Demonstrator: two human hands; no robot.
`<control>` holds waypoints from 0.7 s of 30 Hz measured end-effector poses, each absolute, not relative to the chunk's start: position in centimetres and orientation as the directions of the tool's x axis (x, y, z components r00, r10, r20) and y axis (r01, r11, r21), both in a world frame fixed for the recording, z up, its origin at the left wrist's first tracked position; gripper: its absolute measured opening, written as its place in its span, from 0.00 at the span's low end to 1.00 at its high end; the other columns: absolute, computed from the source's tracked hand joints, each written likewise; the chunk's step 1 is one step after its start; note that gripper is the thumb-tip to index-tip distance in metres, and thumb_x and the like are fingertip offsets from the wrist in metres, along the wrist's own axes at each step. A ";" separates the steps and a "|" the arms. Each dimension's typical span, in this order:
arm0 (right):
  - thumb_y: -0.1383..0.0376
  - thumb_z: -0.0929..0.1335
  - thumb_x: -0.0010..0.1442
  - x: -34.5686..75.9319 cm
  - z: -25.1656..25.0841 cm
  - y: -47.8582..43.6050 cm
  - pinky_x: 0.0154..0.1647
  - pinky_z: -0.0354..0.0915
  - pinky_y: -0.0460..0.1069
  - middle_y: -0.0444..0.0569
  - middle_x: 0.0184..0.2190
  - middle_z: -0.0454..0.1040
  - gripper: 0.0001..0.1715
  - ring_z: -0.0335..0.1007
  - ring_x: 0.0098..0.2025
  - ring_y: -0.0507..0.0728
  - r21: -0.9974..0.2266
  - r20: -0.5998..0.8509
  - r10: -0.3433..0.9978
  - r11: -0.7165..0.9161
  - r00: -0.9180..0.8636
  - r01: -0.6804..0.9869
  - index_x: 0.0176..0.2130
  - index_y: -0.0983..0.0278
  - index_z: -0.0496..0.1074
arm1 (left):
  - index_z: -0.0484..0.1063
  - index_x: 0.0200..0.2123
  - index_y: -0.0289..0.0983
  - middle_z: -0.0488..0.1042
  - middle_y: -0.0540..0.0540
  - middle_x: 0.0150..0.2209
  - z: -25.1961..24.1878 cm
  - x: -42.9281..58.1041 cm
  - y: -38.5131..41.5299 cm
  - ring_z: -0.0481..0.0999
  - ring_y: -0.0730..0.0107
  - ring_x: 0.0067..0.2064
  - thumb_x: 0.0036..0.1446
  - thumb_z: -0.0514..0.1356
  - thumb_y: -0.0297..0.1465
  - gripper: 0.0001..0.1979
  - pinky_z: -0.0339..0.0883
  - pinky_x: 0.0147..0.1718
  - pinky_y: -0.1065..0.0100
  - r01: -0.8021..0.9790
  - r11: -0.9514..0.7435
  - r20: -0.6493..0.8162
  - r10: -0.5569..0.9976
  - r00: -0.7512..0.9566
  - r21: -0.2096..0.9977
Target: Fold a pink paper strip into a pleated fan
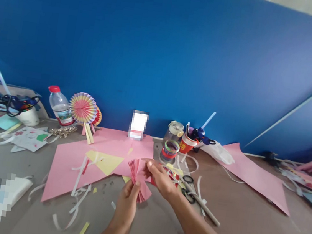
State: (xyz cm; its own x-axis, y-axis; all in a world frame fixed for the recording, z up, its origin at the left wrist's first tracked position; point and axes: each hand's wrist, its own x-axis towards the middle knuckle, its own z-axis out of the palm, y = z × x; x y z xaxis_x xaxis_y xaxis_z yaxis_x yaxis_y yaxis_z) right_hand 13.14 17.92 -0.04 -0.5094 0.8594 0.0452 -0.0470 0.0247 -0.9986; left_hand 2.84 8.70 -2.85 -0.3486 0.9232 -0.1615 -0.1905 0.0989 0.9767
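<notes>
Background: a plain blue wall [165, 48] stood behind a brown table [244, 230] littered with craft scraps.
Work item: a pleated pink paper [134, 170], folded accordion-wise, was held just above the table between both hands.
Left hand [128, 202]: closed on the lower end of the pleats, thumb pressed on the front face and fingers behind.
Right hand [161, 179]: fingertips pinched together on the upper right edge of the same pleats. Whether it gripped one fold or several was unclear at this range.
Beneath the grip: a large pink sheet [68, 162] lay flat, with a yellow paper [106, 162] on it just left of the grip.
Right of the grip: scissors [187, 193] lay near the right wrist, apart from it.
Left of and below the grip: loose white paper strips [79, 176] were scattered.
Beyond the grip: a jar [172, 142] and a red cup [187, 142] stood by the wall. Further left were a finished paper fan [83, 108] and a water bottle [58, 107].
Handling advice: the stack appeared fanned at the top, so the lower pinch should stay firm and square across all folds. The upper fingers should work one crease at a time, with edges aligned and the thin paper spared from tearing.
</notes>
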 end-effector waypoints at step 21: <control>0.62 0.76 0.44 15.4 -0.8 14.6 0.26 0.56 0.44 0.40 0.22 0.68 0.14 0.59 0.23 0.47 -0.806 -0.125 0.837 -0.399 -0.533 -0.437 0.28 0.66 0.71 | 0.72 0.32 0.34 0.67 0.50 0.25 -1.8 3.8 7.7 0.64 0.71 0.28 0.57 0.53 0.46 0.20 0.60 0.29 0.72 0.056 0.036 -0.036 0.999 0.000 0.998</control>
